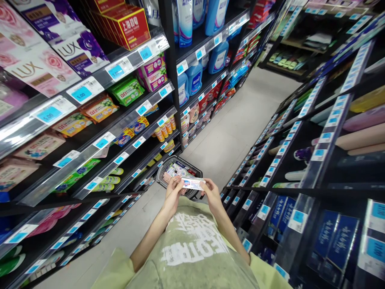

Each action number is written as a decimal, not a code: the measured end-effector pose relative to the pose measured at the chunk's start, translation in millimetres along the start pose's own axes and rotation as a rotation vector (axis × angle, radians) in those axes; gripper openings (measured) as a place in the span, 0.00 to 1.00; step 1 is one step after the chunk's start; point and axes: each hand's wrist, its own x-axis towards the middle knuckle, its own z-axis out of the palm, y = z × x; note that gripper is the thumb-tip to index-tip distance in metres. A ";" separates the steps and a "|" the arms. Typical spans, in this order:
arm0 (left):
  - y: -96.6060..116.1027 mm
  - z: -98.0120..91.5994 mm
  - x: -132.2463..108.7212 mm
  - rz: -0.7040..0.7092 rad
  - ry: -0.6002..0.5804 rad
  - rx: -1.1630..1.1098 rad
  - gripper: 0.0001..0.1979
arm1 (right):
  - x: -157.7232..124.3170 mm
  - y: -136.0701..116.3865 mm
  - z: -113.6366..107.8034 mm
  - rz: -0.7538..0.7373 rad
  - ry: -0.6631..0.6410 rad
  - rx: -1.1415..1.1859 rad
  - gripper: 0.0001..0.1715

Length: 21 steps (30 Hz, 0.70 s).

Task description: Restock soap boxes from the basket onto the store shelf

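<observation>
Now gripping a slim white box [192, 184] at its two ends, with left hand [173, 189] and right hand [211, 192] both closed on it; no telling how hard. Holding it out ahead of the green shirt [192, 247], above the near part of the grey basket [162, 172], with printed face up. Looks like a looking-over step: reading the print, probably, not yet putting anything down. Calling next, by the look of it, for steady support at one end while freeing the other, to turn or lower the box without clipping the basket rim or the packages [178, 169] lying inside. Flanked closely by stocked shelves [276, 188], so best done with elbows in. Grasping with both hands, nothing released.
</observation>
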 end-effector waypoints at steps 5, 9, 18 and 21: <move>0.0 -1.7 1.4 -0.004 -0.005 -0.009 0.24 | 0.3 -1.8 1.3 -0.010 0.002 -0.011 0.26; -0.2 -3.5 2.6 -0.001 -0.003 -0.018 0.24 | 0.0 -5.0 3.3 -0.020 0.004 -0.015 0.26; -1.3 -11.8 4.5 0.036 -0.038 -0.042 0.24 | -2.3 -8.5 3.0 -0.062 -0.023 -0.008 0.30; 0.2 -16.1 5.0 0.056 -0.075 -0.075 0.29 | -1.0 -8.4 -0.8 -0.063 -0.065 -0.001 0.34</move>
